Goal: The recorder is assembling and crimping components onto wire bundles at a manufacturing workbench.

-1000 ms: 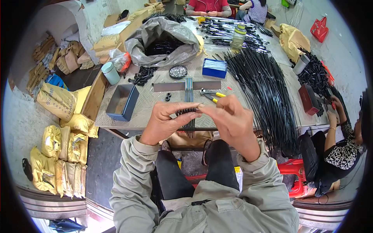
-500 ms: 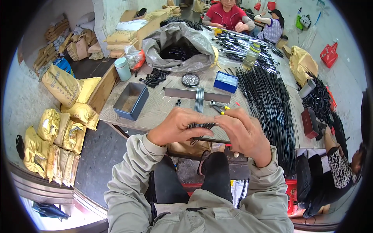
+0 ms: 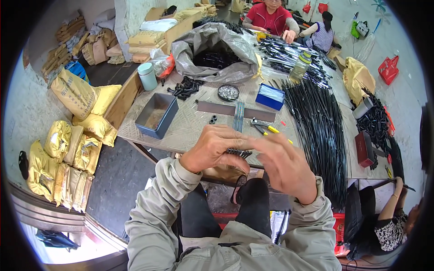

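Note:
My left hand is closed around a flat row of thin rods, whose dark ends show between thumb and fingers. The far part of these thin rods lies side by side across a flat metal bar on the table. My right hand, smeared by motion, is just right of the left fingertips; whether it pinches anything cannot be seen. Beyond it on the table lie cutting pliers with yellow handles. Two small black rings sit near the bar.
Around the table stand a grey bin, a round dish of small pieces, a blue box and a grey sack. Long black rods cover the right. Co-workers sit at the far side and right.
My right hand has moved slightly right and down, away from the left fingertips. The view has shifted a little. The co-worker at the right has moved an arm.

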`<control>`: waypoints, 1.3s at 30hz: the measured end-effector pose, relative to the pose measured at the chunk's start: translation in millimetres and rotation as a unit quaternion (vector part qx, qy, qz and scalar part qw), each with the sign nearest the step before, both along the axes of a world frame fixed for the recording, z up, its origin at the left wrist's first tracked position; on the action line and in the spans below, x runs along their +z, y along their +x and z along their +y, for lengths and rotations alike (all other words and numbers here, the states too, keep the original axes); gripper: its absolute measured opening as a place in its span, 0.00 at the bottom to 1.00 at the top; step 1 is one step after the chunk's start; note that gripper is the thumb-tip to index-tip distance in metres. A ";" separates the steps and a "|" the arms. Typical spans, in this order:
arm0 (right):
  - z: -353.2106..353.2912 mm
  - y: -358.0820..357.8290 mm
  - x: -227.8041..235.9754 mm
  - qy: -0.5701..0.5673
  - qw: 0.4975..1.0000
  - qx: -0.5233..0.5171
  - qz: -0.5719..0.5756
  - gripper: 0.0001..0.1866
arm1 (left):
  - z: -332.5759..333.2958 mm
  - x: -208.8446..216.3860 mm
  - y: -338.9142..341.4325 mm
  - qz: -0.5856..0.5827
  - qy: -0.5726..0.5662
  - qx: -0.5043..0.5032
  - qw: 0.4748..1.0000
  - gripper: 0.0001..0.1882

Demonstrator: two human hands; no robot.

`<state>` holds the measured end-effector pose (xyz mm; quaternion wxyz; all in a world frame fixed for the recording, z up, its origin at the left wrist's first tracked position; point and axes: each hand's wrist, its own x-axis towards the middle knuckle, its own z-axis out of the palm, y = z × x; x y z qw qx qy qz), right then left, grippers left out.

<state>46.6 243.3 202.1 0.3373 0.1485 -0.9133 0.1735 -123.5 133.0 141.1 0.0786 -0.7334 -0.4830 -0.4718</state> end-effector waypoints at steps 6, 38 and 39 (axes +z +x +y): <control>-16.2 -7.8 0.3 0.067 0.995 -0.078 0.014 0.18 | 0.1 -14.3 3.2 0.072 -0.037 0.080 0.994 0.26; -24.5 184.2 45.3 0.181 0.973 0.126 -0.066 0.10 | -6.8 -105.1 121.2 0.132 -0.039 0.237 0.962 0.30; -19.3 200.2 50.8 0.176 0.975 0.135 0.007 0.09 | -5.6 -95.1 126.7 0.124 -0.004 0.230 0.965 0.27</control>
